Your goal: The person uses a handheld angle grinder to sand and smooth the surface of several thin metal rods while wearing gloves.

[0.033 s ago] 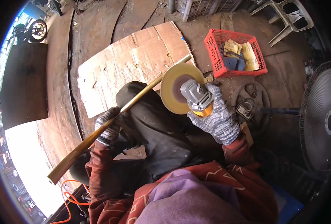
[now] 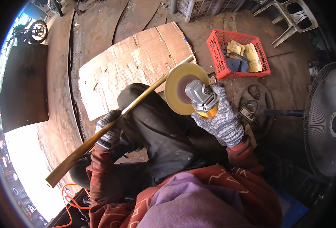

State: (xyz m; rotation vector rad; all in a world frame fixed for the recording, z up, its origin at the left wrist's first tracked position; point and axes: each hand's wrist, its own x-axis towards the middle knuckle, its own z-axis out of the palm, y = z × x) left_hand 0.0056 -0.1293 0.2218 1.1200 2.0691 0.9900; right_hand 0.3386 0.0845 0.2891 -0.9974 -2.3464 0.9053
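Observation:
My left hand (image 2: 109,129), in a grey and white knit glove, is closed around a long gold-coloured pipe (image 2: 77,155). The pipe slants from the lower left, across my bent knee, to above the cardboard. In my right hand (image 2: 225,123), gloved alike, is an angle grinder (image 2: 202,97) with a silver head and yellow body. Its broad, round yellowish disc (image 2: 175,100) faces up, its left edge close beside the pipe's far part. I cannot tell whether disc and pipe touch. Most of the grinder's body is hidden under the right glove.
A flattened cardboard sheet (image 2: 118,60) lies ahead on the brown floor. Beyond my right hand stand a red plastic crate (image 2: 218,57) with sanding sheets, a pedestal fan (image 2: 323,121) and a plastic chair (image 2: 295,26). An orange cord (image 2: 67,197) curls at lower left.
The grinder and my right hand have shifted slightly right. The pipe's near end has slid a little toward the lower left. Both hands keep their hold.

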